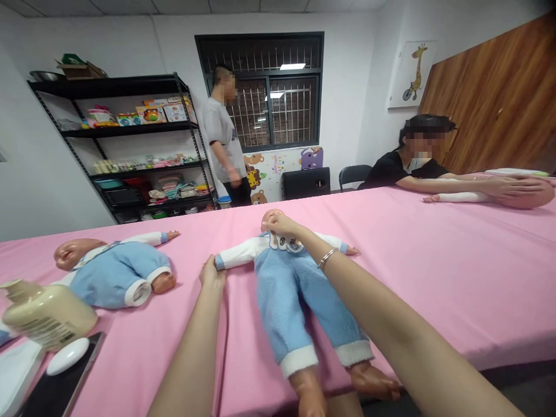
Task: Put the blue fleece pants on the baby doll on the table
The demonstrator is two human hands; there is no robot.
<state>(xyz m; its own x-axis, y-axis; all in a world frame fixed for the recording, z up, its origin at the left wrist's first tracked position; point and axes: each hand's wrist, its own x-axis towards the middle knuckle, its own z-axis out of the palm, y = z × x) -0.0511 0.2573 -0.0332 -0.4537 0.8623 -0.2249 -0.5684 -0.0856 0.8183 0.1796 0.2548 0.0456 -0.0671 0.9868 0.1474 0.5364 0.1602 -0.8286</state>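
Note:
A baby doll in a blue fleece suit (289, 295) lies on its back on the pink table cover (434, 272), feet toward me. My left hand (211, 272) is closed round the end of the doll's outstretched arm at its white sleeve. My right hand (280, 225), with a bracelet on the wrist, pinches the doll's collar just under its chin, covering part of the face.
A second doll in blue (108, 272) lies at the left. A cream pump bottle (46, 315), a white pad and a dark tablet sit at the near left. Across the table a seated person (417, 168) handles another doll. A standing person (223, 139) is by the black shelves (130, 145).

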